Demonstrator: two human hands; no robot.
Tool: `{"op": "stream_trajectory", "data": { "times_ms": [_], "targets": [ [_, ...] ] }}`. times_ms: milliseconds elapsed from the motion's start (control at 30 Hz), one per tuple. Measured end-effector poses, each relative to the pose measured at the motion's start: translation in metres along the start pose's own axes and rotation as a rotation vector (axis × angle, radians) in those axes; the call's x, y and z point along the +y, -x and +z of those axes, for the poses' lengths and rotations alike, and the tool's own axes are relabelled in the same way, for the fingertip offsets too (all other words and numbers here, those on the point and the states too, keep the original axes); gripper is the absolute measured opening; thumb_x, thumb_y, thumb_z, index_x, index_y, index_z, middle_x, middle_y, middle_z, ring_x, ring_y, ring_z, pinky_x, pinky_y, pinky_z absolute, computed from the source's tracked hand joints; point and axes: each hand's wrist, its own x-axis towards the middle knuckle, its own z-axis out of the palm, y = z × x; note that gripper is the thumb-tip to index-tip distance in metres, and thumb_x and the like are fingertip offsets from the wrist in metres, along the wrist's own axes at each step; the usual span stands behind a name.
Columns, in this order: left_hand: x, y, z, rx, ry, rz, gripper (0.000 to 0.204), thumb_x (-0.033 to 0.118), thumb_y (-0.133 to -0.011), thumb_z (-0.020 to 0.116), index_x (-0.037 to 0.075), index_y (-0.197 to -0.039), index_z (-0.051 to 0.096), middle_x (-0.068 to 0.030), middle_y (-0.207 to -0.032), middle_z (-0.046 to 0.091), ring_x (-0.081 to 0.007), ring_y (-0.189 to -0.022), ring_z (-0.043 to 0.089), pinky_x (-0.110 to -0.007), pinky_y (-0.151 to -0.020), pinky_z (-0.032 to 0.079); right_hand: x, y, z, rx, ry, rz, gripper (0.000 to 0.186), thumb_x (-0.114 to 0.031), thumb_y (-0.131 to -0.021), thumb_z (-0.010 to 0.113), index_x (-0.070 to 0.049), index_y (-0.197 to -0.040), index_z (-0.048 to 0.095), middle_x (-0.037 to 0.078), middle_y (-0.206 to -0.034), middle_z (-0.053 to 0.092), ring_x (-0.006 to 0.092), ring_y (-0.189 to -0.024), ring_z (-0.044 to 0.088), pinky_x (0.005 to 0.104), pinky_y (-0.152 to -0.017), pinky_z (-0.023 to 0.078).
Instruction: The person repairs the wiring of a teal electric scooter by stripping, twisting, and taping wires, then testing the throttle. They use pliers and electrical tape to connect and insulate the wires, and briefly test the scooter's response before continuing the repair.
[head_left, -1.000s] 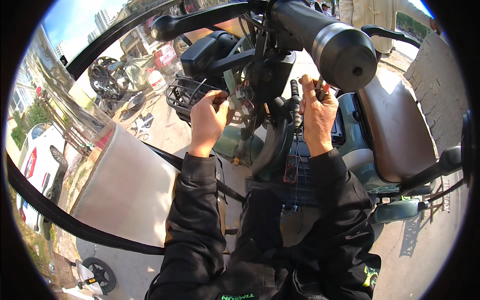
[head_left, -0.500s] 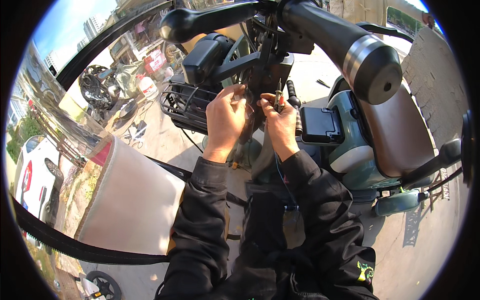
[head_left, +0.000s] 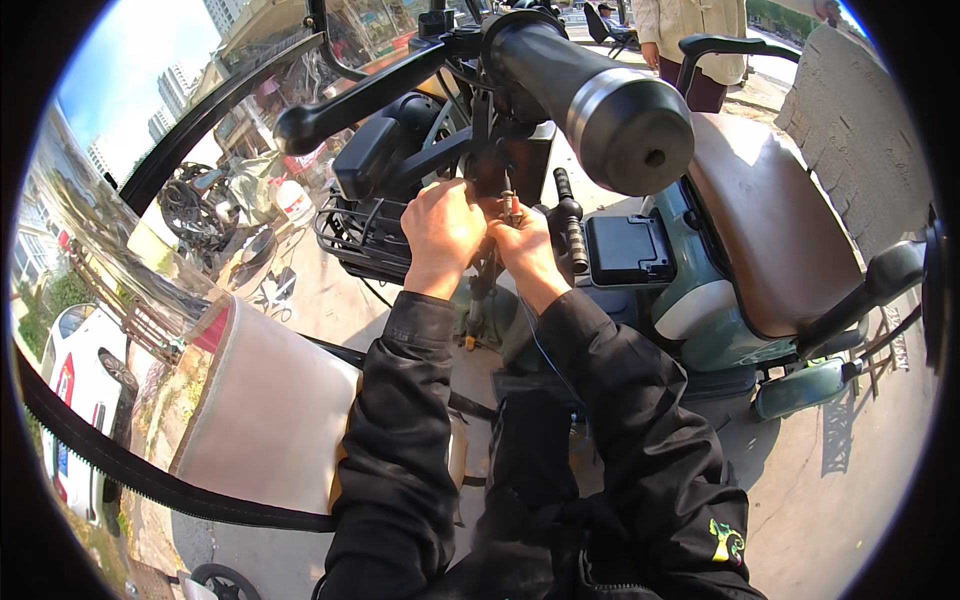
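Observation:
My left hand (head_left: 440,234) is closed, back of the hand up, in front of the steering column (head_left: 480,290). Its fingertips are hidden, so whatever they pinch does not show. Beside it, nearly touching, my right hand (head_left: 527,250) grips a slim test probe (head_left: 508,198) with a pointed metal tip upward and a reddish part near the fingers. A thin blue wire (head_left: 538,342) hangs below that hand along my right sleeve. Above both hands are the black handlebar grip (head_left: 610,105) and a brake lever (head_left: 365,97) of a three-wheeled scooter.
A black wire basket (head_left: 350,235) is left of my hands. To the right are a black box (head_left: 628,250), a brown seat (head_left: 765,235) and a striped-grip lever (head_left: 572,225). A pale panel (head_left: 270,400) stands at left. A person in a light coat (head_left: 705,35) stands behind.
My hands have come closer together, and the left has turned to show more of its back. The view has shifted, so the handlebar sits farther left and a person shows at the back.

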Motion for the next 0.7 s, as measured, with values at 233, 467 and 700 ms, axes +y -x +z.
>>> {"op": "stream_trajectory", "data": {
  "times_ms": [233,467,700],
  "targets": [
    [0.017,-0.002,-0.017,0.087,0.039,0.120,0.017,0.014,-0.087,0.064,0.004,-0.097,0.073,-0.0198,-0.089,0.073,-0.0385,-0.083,0.071,-0.049,-0.076,0.055,0.011,0.004,0.013,0.106,0.215,-0.098,0.029,-0.016,-0.091,0.065,-0.006,-0.118,0.070,0.014,-0.099,0.076,0.0164,-0.086,0.070,0.0306,-0.080,0.053],
    [0.009,-0.008,-0.007,-0.222,0.693,-0.231,0.016,0.005,-0.099,0.051,-0.003,-0.109,0.059,-0.0154,-0.092,0.071,-0.0219,-0.072,0.071,-0.033,-0.063,0.057,0.025,-0.010,0.016,-0.069,-0.141,-0.093,0.032,0.008,-0.091,0.055,0.003,-0.121,0.065,0.006,-0.110,0.072,0.0110,-0.097,0.065,0.0257,-0.088,0.052],
    [-0.015,-0.009,0.005,-0.254,1.468,-0.624,0.017,0.000,-0.097,0.051,0.003,-0.111,0.060,-0.0182,-0.107,0.073,-0.0240,-0.086,0.075,-0.028,-0.068,0.062,0.018,0.000,-0.002,-0.046,-0.049,-0.071,0.017,-0.003,-0.098,0.064,0.002,-0.114,0.066,0.002,-0.097,0.072,0.0087,-0.086,0.065,0.0245,-0.078,0.053]
  ]
}}
